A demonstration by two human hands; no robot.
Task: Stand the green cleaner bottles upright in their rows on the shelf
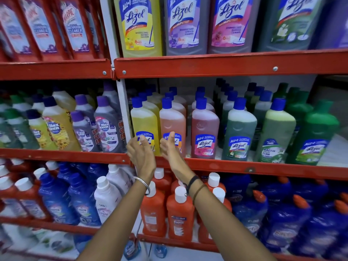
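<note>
The green cleaner bottles stand upright on the right part of the middle shelf (263, 169): a dark green Lizol bottle (238, 132), a light green Bactin bottle (275, 134) and a bright green bottle (314, 136), with more rows behind them. My left hand (140, 153) is open in front of the yellow Lizol bottle (144, 123). My right hand (170, 147) is open in front of the orange bottle (172, 119), fingers pointing up. Neither hand holds anything, and both are well left of the green bottles.
A pink Lizol bottle (204, 129) stands between my hands and the green rows. Large Lizol jugs (188, 25) fill the top shelf. Orange Bactin bottles (180, 213) and blue bottles (282, 223) sit below. Maxkleen bottles (105, 125) fill the left bay.
</note>
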